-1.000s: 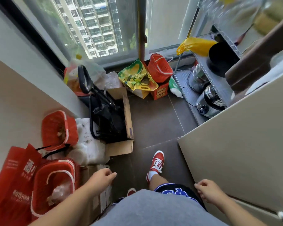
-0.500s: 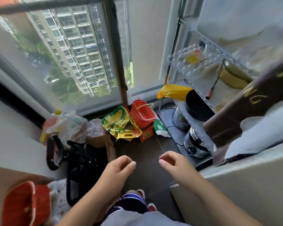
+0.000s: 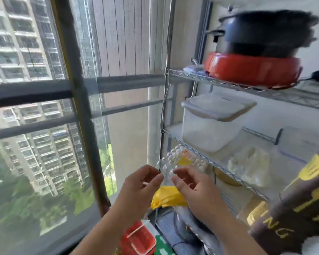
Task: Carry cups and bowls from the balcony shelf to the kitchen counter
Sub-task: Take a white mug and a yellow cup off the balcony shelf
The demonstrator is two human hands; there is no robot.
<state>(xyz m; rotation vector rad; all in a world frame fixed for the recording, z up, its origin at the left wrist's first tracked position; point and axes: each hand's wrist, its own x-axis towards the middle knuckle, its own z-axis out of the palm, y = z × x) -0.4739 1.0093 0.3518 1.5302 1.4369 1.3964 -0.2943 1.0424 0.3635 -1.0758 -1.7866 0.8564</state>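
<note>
Now raised to the wire shelf [image 3: 217,168]: left hand [image 3: 142,188] and right hand [image 3: 193,188] arriving loosely open, gripping nothing, nearing clear plastic tray [image 3: 180,161].

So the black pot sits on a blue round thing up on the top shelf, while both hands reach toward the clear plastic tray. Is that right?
Not quite: in the head view the black pot sits on a red round container, not a blue one. The rest holds: left hand and right hand reach toward the clear plastic tray.

Black pot [image 3: 265,32] motion-blurred, brown box [image 3: 302,199] cut off at right edge
</note>
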